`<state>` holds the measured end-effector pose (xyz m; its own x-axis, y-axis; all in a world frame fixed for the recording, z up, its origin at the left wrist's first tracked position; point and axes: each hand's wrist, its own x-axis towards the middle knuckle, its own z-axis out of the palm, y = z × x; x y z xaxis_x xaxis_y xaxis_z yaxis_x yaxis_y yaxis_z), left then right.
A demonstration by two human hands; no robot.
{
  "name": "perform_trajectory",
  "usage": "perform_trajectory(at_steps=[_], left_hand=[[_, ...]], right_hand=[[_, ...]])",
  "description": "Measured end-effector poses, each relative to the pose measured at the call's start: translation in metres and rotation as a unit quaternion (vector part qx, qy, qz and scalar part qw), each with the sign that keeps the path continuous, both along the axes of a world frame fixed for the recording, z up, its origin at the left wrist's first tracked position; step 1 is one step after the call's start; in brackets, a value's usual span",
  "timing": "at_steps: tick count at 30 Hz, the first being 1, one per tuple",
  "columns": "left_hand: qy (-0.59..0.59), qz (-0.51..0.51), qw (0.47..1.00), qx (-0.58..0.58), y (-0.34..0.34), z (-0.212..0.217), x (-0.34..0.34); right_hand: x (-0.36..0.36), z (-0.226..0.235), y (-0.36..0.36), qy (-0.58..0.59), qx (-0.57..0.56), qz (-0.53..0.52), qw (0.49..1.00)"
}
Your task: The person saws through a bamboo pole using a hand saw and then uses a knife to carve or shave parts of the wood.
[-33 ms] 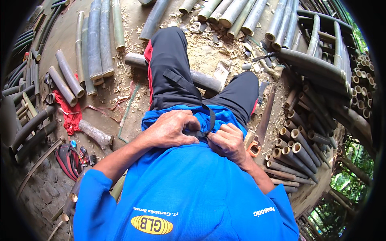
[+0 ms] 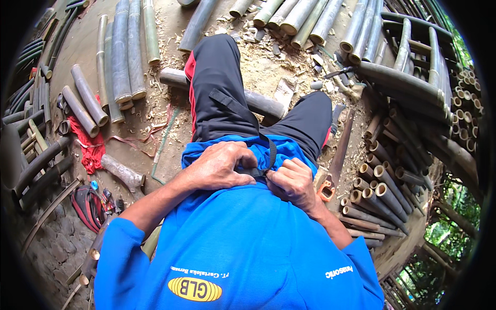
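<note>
At my waist, both hands are at a black strap (image 2: 272,153) with a dark buckle (image 2: 254,172), over the hem of a blue shirt (image 2: 232,222). My left hand (image 2: 223,164) is closed around the buckle's left side, its thumb and curled fingers pressing it. Just across from it, my right hand (image 2: 293,180) pinches the strap's other side, knuckles up. The strap's loose end (image 2: 227,102) lies over the left thigh of my black trousers (image 2: 219,72). My fingers partly hide the buckle, so whether it is fastened cannot be seen.
A bamboo length (image 2: 263,103) lies crosswise under my legs. The handsaw (image 2: 341,155) is at my right, beside stacked bamboo tubes (image 2: 387,196). Bamboo poles (image 2: 121,51) and a red cloth (image 2: 92,150) are at left; a bamboo chair (image 2: 408,77) stands far right. Shavings litter the ground.
</note>
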<state>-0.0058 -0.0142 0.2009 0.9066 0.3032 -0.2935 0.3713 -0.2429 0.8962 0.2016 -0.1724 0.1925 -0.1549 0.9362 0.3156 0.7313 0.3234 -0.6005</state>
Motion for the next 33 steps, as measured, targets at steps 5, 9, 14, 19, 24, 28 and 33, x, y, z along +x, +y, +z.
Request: perform_trajectory(at_steps=[5, 9, 14, 19, 24, 28, 33], left_hand=[[0.033, -0.004, 0.999, -0.043, 0.005, 0.004, 0.005], [0.109, -0.077, 0.986, -0.096, 0.016, 0.011, 0.021], [0.071, -0.030, 0.959, -0.273, 0.025, -0.017, 0.019], [0.034, 0.046, 0.944, -0.326, 0.015, -0.022, 0.016], [0.045, 0.008, 0.909, -0.414, 0.029, -0.030, 0.015], [0.016, 0.026, 0.871, -0.490, 0.031, -0.028, 0.017], [0.028, 0.021, 0.980, -0.195, 0.009, 0.002, 0.020]], right_hand=[[0.000, -0.001, 0.001, 0.011, 0.006, -0.009, 1.000], [-0.005, -0.007, 0.007, 0.031, 0.015, -0.017, 0.999], [-0.011, -0.010, 0.019, 0.092, 0.018, -0.004, 0.996], [-0.020, -0.022, 0.016, 0.170, -0.027, -0.018, 0.985], [-0.014, -0.008, 0.005, 0.340, -0.217, -0.127, 0.906], [-0.001, 0.001, 0.009, 0.343, -0.258, -0.095, 0.898], [0.005, -0.005, 0.003, 0.155, -0.122, -0.029, 0.980]])
